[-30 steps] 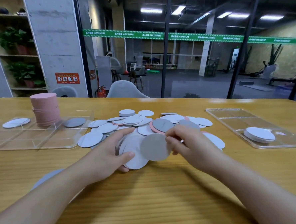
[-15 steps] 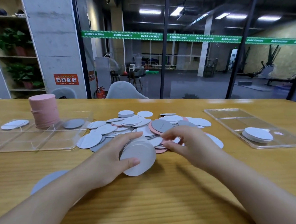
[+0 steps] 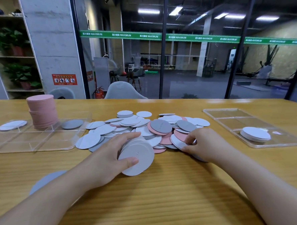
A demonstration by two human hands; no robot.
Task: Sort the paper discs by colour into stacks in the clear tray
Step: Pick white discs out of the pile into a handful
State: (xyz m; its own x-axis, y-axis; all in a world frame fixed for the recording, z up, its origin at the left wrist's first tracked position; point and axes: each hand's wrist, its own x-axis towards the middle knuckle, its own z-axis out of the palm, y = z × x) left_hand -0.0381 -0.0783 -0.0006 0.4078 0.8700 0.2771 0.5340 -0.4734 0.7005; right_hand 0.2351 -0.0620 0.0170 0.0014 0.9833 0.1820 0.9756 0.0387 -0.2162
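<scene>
While our left hand [image 3: 102, 160] grips a white stack [image 3: 138, 158] and right fingers [image 3: 189, 141] pinch a white disc [image 3: 178, 142], the heap [image 3: 145, 128] remains mid-tabletop; both trays [image 3: 42, 145] [image 3: 285, 138] hold only starter stacks.

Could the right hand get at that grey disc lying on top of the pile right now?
Probably yes: the right hand pinches only a white disc at the pile's near edge, and the grey disc lies uncovered just beyond it.
</scene>
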